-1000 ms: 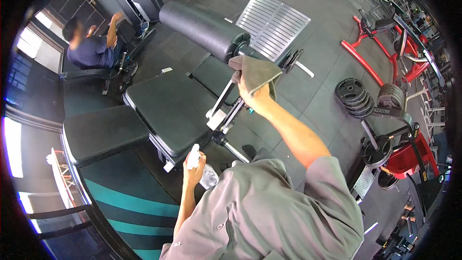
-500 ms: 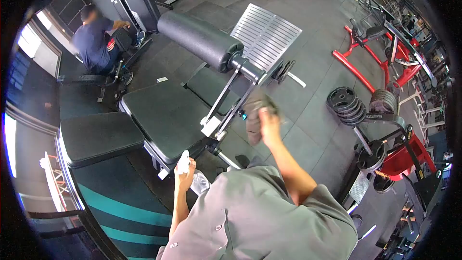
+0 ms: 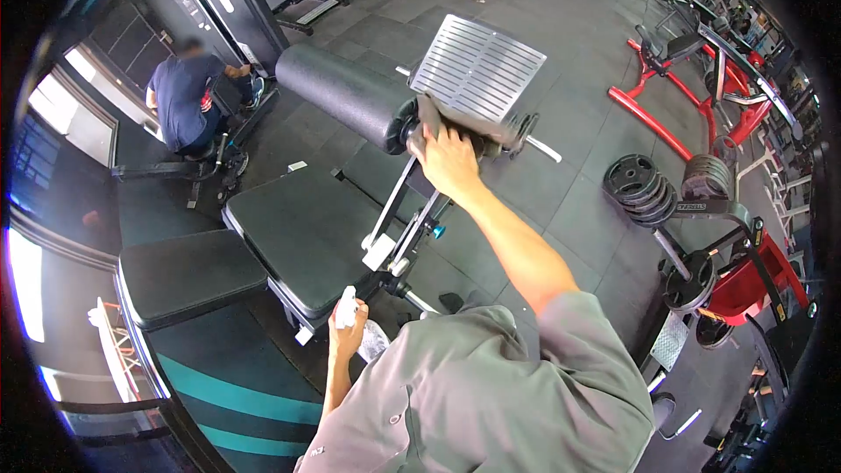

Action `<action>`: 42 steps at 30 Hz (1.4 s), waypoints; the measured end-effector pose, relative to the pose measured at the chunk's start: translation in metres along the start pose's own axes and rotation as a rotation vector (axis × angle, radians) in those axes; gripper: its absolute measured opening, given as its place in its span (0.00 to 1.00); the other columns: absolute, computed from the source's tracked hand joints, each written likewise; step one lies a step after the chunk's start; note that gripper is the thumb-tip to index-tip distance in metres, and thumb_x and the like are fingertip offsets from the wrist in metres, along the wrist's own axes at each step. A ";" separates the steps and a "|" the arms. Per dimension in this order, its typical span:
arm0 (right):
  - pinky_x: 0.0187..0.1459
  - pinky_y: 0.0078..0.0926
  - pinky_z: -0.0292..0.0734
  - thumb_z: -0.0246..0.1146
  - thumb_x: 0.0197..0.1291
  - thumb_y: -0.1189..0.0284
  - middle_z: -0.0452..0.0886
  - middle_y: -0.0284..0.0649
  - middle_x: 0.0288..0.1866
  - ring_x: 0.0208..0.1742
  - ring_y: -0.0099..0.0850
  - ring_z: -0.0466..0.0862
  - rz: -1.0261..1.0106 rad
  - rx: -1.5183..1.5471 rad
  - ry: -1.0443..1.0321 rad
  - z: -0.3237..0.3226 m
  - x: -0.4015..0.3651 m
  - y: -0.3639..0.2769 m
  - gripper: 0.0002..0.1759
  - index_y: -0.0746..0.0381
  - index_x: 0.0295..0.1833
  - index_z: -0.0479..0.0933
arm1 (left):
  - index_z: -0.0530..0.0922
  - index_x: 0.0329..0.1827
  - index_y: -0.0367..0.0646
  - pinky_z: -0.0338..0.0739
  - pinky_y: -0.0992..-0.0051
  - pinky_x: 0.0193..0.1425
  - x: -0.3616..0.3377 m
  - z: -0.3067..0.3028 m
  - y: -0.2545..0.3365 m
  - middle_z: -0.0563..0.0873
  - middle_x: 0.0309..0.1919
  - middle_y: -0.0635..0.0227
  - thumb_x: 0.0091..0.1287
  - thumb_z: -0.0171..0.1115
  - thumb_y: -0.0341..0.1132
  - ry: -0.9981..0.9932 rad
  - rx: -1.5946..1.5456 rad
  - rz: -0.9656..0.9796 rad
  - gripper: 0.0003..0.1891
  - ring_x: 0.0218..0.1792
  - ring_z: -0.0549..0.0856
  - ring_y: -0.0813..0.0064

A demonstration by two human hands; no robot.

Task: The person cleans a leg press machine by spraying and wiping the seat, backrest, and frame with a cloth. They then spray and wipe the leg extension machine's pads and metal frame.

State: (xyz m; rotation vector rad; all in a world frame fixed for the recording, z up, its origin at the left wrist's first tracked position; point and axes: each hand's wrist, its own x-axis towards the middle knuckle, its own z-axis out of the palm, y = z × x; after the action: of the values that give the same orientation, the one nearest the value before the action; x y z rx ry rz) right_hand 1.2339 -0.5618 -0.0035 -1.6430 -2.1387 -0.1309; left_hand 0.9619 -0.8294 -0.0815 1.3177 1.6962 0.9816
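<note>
- Grey-brown cloth (image 3: 482,125) is bunched under my right hand (image 3: 451,162), upper middle of the frame, at the near end of the black roller pad (image 3: 337,92); its far side is blurred.
- My right hand's fingers are bent over the cloth, gripping it, with the arm stretched out from the lower right.
- My left hand (image 3: 347,335), lower and left of centre, is wrapped around the neck of a spray bottle (image 3: 349,307), white on top with a clear body; I cannot tell whether a finger presses the trigger.
- Just above that hand I see a wide black pad (image 3: 302,236), and left of it a smaller black pad (image 3: 191,278).
- A slotted metal plate (image 3: 477,66) sits beyond the cloth, at upper centre.
- A seated person (image 3: 186,101) is at upper left, beside a tall dark machine (image 3: 229,17).
- Round weight plates (image 3: 638,186) hang in the right part of the frame, below a red-framed machine (image 3: 648,123).
- Turquoise stripes (image 3: 236,385) cross the dark surface at lower left.
</note>
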 end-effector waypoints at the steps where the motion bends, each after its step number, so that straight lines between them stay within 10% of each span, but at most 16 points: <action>1: 0.49 0.49 0.79 0.53 0.72 0.54 0.82 0.58 0.52 0.49 0.53 0.83 0.091 0.057 -0.008 0.005 0.017 -0.007 0.26 0.65 0.57 0.80 | 0.81 0.42 0.38 0.76 0.73 0.41 -0.001 0.002 0.004 0.83 0.30 0.69 0.66 0.66 0.38 0.003 -0.019 -0.031 0.11 0.34 0.80 0.79; 5: 0.41 0.51 0.82 0.45 0.74 0.51 0.85 0.59 0.32 0.39 0.54 0.87 0.178 0.244 -0.030 0.024 0.069 0.012 0.35 0.66 0.28 0.84 | 0.81 0.42 0.38 0.75 0.75 0.39 -0.006 0.008 -0.002 0.82 0.29 0.71 0.66 0.65 0.37 0.057 -0.021 -0.062 0.10 0.32 0.79 0.81; 10: 0.40 0.52 0.80 0.56 0.68 0.53 0.83 0.57 0.34 0.36 0.54 0.85 0.069 0.226 -0.042 0.008 0.040 0.010 0.33 0.75 0.61 0.67 | 0.81 0.41 0.39 0.74 0.75 0.38 -0.012 0.014 -0.002 0.81 0.28 0.72 0.66 0.66 0.37 0.100 -0.069 -0.100 0.10 0.31 0.78 0.81; 14: 0.41 0.46 0.80 0.71 0.51 0.54 0.81 0.54 0.38 0.38 0.50 0.83 -0.194 0.124 0.165 0.011 0.020 0.018 0.43 0.74 0.62 0.64 | 0.81 0.42 0.39 0.74 0.76 0.38 -0.010 0.016 -0.003 0.82 0.29 0.72 0.66 0.66 0.35 0.119 -0.050 -0.077 0.09 0.31 0.78 0.82; 18: 0.55 0.46 0.80 0.61 0.55 0.48 0.84 0.62 0.49 0.52 0.56 0.85 0.235 0.364 -0.405 0.011 0.073 0.025 0.43 0.77 0.62 0.65 | 0.81 0.42 0.39 0.74 0.76 0.38 -0.007 0.020 -0.001 0.82 0.29 0.72 0.66 0.66 0.36 0.094 -0.039 -0.095 0.10 0.31 0.78 0.82; 21: 0.57 0.45 0.78 0.61 0.56 0.46 0.82 0.63 0.53 0.57 0.52 0.84 0.340 0.478 -0.462 0.047 0.095 0.047 0.51 0.80 0.70 0.59 | 0.81 0.42 0.39 0.74 0.76 0.37 -0.004 0.026 -0.003 0.81 0.28 0.72 0.66 0.66 0.37 0.084 -0.038 -0.094 0.10 0.31 0.78 0.82; 27: 0.43 0.48 0.82 0.67 0.54 0.56 0.84 0.58 0.41 0.42 0.54 0.86 -0.038 -0.016 -0.043 -0.003 0.024 0.002 0.57 0.80 0.76 0.46 | 0.81 0.42 0.39 0.74 0.76 0.38 -0.002 0.025 -0.004 0.81 0.29 0.73 0.66 0.67 0.37 0.082 -0.087 -0.132 0.10 0.32 0.78 0.82; 32: 0.47 0.42 0.83 0.69 0.47 0.50 0.84 0.62 0.47 0.46 0.48 0.88 0.270 0.340 -0.443 0.011 0.087 0.014 0.68 0.81 0.77 0.35 | 0.81 0.43 0.39 0.75 0.76 0.39 0.000 0.025 -0.004 0.82 0.30 0.72 0.66 0.67 0.38 0.054 -0.020 -0.149 0.11 0.33 0.78 0.81; 36: 0.46 0.42 0.82 0.73 0.49 0.54 0.84 0.59 0.42 0.43 0.52 0.86 0.032 0.242 -0.188 0.016 0.057 0.016 0.64 0.77 0.77 0.43 | 0.81 0.44 0.39 0.75 0.76 0.41 0.006 0.027 -0.005 0.82 0.30 0.72 0.66 0.67 0.38 -0.001 0.000 -0.096 0.11 0.34 0.79 0.81; 39: 0.61 0.45 0.72 0.68 0.52 0.65 0.78 0.63 0.53 0.59 0.55 0.77 -0.280 -0.153 0.111 0.010 0.001 0.010 0.46 0.74 0.74 0.60 | 0.81 0.44 0.40 0.75 0.76 0.40 0.006 0.026 -0.002 0.82 0.30 0.72 0.66 0.67 0.38 0.013 -0.019 -0.099 0.11 0.34 0.79 0.82; 42: 0.71 0.46 0.64 0.72 0.49 0.71 0.79 0.55 0.60 0.65 0.48 0.75 -0.375 0.275 0.052 -0.010 -0.044 0.018 0.42 0.69 0.71 0.65 | 0.81 0.44 0.40 0.75 0.76 0.41 -0.005 0.017 0.003 0.82 0.30 0.74 0.67 0.66 0.37 0.062 -0.028 -0.150 0.10 0.34 0.78 0.82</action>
State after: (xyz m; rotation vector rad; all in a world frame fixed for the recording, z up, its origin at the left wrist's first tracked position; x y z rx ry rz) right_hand 1.2623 -0.5991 -0.0150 -1.0670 -2.2853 0.0087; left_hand 0.9789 -0.8314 -0.0857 1.1351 1.7930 0.9637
